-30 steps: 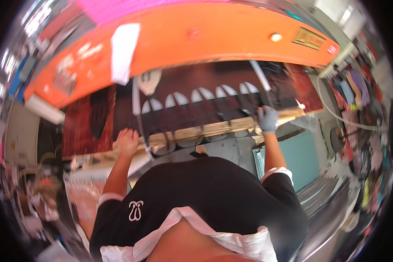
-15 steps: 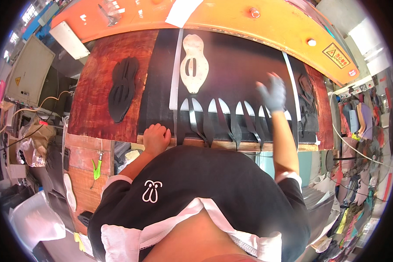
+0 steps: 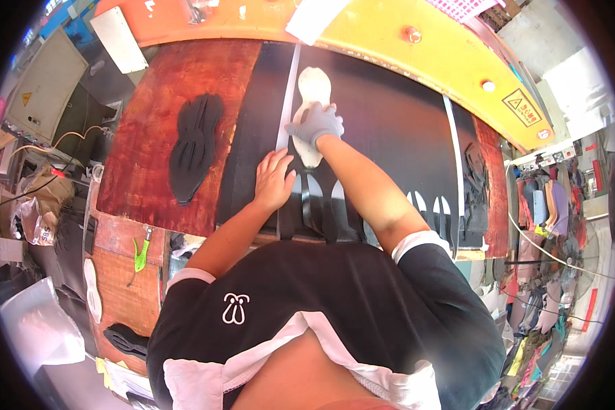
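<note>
My right hand (image 3: 320,124), in a grey glove, is closed over the middle of a pale, sole-shaped template or die (image 3: 312,83). Its thumb lies on the left side and its fingers on the right, hiding the middle of the piece. Under it is a black sheet (image 3: 389,116); a row of pointed cut-outs (image 3: 311,188) runs along the sheet's near edge, partly covered by my right forearm. Bare and with fingers stretched, my left hand (image 3: 275,181) rests on the sheet, fingertips by the near end of a white strip (image 3: 289,92).
Black sole-shaped pieces (image 3: 197,149) lie stacked on the reddish board (image 3: 137,137) at left. An orange machine beam (image 3: 383,41) spans the far side. Dark scraps (image 3: 475,178) are at the right, and a green-handled tool (image 3: 141,254) hangs at lower left.
My right hand has come left from the right part of the sheet onto the pale piece. My left hand has moved forward and right from the sheet's near edge. The whole view has shifted slightly.
</note>
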Motion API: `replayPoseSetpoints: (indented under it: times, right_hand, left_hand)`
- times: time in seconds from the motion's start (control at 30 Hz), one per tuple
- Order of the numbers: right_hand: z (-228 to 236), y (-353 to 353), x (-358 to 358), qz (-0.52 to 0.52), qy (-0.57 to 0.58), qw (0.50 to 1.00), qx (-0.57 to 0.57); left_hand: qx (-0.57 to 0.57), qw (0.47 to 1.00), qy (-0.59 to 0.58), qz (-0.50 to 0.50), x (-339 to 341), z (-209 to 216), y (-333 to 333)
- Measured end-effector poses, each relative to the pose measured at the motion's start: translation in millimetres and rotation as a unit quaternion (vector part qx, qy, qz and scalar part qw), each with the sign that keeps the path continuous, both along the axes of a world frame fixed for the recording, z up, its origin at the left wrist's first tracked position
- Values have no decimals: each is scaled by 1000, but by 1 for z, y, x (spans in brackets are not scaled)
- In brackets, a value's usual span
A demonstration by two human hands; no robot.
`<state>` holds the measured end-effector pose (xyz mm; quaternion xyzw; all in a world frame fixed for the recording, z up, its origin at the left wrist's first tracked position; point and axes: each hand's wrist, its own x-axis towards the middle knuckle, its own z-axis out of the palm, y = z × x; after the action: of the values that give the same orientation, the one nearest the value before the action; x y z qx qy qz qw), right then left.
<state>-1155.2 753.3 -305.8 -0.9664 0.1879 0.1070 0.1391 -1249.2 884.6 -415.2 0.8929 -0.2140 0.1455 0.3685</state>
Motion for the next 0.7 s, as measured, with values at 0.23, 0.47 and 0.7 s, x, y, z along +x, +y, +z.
replayPoseSetpoints:
  times: [0.23,0.47,0.7]
  right_hand:
    - [8,4,2,-35,33,999,15]
    - [-7,-22,7,-16,-38,992,119]
    - [-17,-83,4,-17,-113,793,599]
  left_hand:
    - [6,1000,-19,-6,-4,-6,1]
    - [8,1000,-4,-2,-9,-4,4]
    - [-12,1000,-19,-3,-10,-11,5]
